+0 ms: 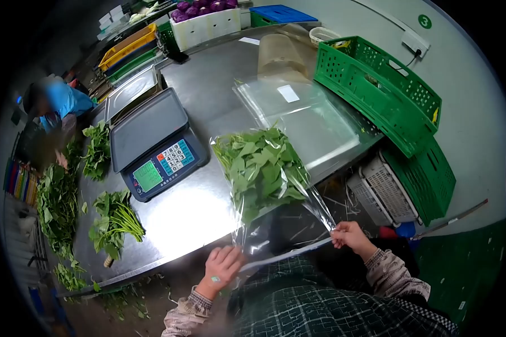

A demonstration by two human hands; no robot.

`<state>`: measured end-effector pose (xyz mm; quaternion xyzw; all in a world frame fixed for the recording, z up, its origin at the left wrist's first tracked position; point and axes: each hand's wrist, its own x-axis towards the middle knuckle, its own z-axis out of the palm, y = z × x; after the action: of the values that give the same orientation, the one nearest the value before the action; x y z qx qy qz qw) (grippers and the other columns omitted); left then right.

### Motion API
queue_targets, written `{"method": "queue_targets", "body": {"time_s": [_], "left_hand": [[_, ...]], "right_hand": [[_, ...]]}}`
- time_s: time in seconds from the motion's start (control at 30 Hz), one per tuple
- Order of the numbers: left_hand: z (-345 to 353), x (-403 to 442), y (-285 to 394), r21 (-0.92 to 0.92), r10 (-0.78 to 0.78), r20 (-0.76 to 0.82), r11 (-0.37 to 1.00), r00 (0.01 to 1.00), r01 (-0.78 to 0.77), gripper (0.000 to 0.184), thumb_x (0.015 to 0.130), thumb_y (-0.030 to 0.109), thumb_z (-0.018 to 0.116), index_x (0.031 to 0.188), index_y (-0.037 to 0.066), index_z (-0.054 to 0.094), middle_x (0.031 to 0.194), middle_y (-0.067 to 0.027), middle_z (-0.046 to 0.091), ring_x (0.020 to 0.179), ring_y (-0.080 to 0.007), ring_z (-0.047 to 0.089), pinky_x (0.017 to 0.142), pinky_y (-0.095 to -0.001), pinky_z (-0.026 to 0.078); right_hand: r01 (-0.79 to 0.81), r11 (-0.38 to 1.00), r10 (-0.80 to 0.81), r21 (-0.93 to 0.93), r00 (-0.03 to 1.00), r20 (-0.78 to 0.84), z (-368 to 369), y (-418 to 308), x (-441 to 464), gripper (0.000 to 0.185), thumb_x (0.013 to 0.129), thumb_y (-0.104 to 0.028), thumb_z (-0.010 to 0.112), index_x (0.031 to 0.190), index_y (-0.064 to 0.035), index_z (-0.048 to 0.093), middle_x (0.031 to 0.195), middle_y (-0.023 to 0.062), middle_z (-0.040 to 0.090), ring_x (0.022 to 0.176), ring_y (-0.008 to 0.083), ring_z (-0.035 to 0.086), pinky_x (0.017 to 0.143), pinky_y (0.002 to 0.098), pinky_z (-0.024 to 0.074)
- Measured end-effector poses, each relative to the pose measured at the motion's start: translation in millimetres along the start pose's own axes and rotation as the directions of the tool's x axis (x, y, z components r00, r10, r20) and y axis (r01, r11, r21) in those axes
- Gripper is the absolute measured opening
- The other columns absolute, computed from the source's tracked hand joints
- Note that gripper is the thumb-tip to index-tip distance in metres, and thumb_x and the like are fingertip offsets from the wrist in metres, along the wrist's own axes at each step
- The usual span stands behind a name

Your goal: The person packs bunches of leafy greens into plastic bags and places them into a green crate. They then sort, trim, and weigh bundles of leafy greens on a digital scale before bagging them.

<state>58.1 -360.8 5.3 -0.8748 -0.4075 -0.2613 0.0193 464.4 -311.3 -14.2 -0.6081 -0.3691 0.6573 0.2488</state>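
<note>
A clear plastic bag with a bunch of leafy greens inside lies over the front edge of the metal table. My left hand is closed on the left corner of the bag's mouth. At the opposite corner, my right hand pinches the film between thumb and fingers. The mouth is stretched wide between both hands, close to my checked apron. To the left of the bag stands a digital scale with a bare tray. A small bundle of greens lies in front of it.
Flat clear bags are stacked behind the filled one. Green crates stand at the right, above a white basket. More greens are heaped at the left, near a co-worker in blue. Purple cabbages fill a white box behind.
</note>
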Motion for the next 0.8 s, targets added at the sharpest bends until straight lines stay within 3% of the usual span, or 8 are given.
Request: {"method": "queue_targets", "body": {"time_s": [0.1,0.17,0.27,0.3,0.37,0.47,0.57,0.8], "left_hand": [[0,-5,10,-0.066,0.081,0.042,0.995,0.996,-0.079,0.016,0.073,0.010,0.069,0.087,0.005,0.063,0.110,-0.0097,0.061,0.082,-0.0193,0.061,0.067,-0.0296,0.051],[-7,3,12,-0.098,0.114,0.015,0.989,0.993,-0.112,0.015,0.074,0.009,0.069,0.087,0.004,0.062,0.108,-0.0097,0.062,0.073,-0.0182,0.060,0.061,-0.0265,0.051],[-9,9,18,-0.124,0.077,-0.034,0.989,0.996,-0.081,0.015,0.073,0.008,0.069,0.086,0.004,0.062,0.103,-0.0100,0.062,0.072,-0.0197,0.061,0.063,-0.0281,0.053],[-10,11,19,-0.143,0.077,-0.050,0.986,0.996,-0.083,0.016,0.072,0.007,0.069,0.086,0.004,0.062,0.101,-0.0103,0.063,0.073,-0.0203,0.061,0.062,-0.0285,0.053],[-9,13,21,-0.166,0.077,-0.067,0.982,0.995,-0.087,0.016,0.071,0.007,0.069,0.085,0.004,0.062,0.097,-0.0105,0.063,0.074,-0.0215,0.062,0.062,-0.0295,0.054],[-8,13,18,-0.174,0.101,-0.076,0.978,0.992,-0.113,0.017,0.067,0.008,0.070,0.081,0.003,0.061,0.093,-0.0115,0.062,0.077,-0.0241,0.064,0.062,-0.0314,0.055],[-8,14,21,-0.152,0.068,-0.121,0.985,0.990,-0.086,0.017,0.065,0.007,0.069,0.078,0.003,0.059,0.092,-0.0120,0.062,0.076,-0.0249,0.064,0.062,-0.0318,0.055],[-10,6,12,-0.158,0.101,-0.075,0.981,0.992,-0.112,0.024,0.064,0.007,0.071,0.084,0.002,0.060,0.091,-0.0125,0.062,0.075,-0.0248,0.064,0.058,-0.0307,0.054]], "right_hand": [[-0.038,0.999,0.039,0.025,0.999,-0.032,-2,10,-20,0.017,0.085,-0.015,0.068,0.086,0.0001,0.061,0.068,0.0073,0.064,0.055,0.0132,0.061,0.050,0.0231,0.0481],[-0.003,0.981,-0.020,-0.193,0.993,-0.120,-19,3,-26,0.018,0.083,-0.015,0.072,0.086,0.0003,0.062,0.068,0.0074,0.064,0.055,0.0123,0.061,0.050,0.0223,0.0476],[0.362,0.749,-0.548,-0.555,0.809,-0.212,11,-67,-51,0.025,0.074,-0.010,0.078,0.090,0.0037,0.064,0.071,0.0066,0.065,0.061,0.0100,0.062,0.054,0.0229,0.0493],[0.551,0.756,-0.624,-0.352,0.769,-0.137,44,-84,-53,0.023,0.074,-0.009,0.078,0.091,0.0004,0.066,0.075,0.0068,0.065,0.061,0.0102,0.061,0.054,0.0237,0.0489],[0.778,0.433,-0.733,-0.455,0.598,0.324,107,-110,-51,0.015,0.078,-0.017,0.072,0.088,-0.0060,0.068,0.075,0.0076,0.062,0.064,0.0207,0.063,0.058,0.0311,0.0500],[0.913,0.245,-0.683,-0.326,0.401,0.610,178,-66,-28,0.016,0.079,-0.019,0.070,0.089,-0.0084,0.065,0.083,0.0079,0.060,0.069,0.0286,0.062,0.059,0.0358,0.0502],[0.835,0.349,-0.542,-0.425,0.550,0.636,185,-65,-20,0.015,0.076,-0.022,0.068,0.079,-0.0093,0.060,0.081,0.0054,0.062,0.074,0.0282,0.062,0.064,0.0396,0.0496],[0.881,0.276,-0.385,-0.384,0.467,0.796,187,-48,-30,0.013,0.078,-0.019,0.060,0.075,-0.0079,0.057,0.075,0.0107,0.062,0.072,0.0319,0.063,0.062,0.0448,0.0488]]}}
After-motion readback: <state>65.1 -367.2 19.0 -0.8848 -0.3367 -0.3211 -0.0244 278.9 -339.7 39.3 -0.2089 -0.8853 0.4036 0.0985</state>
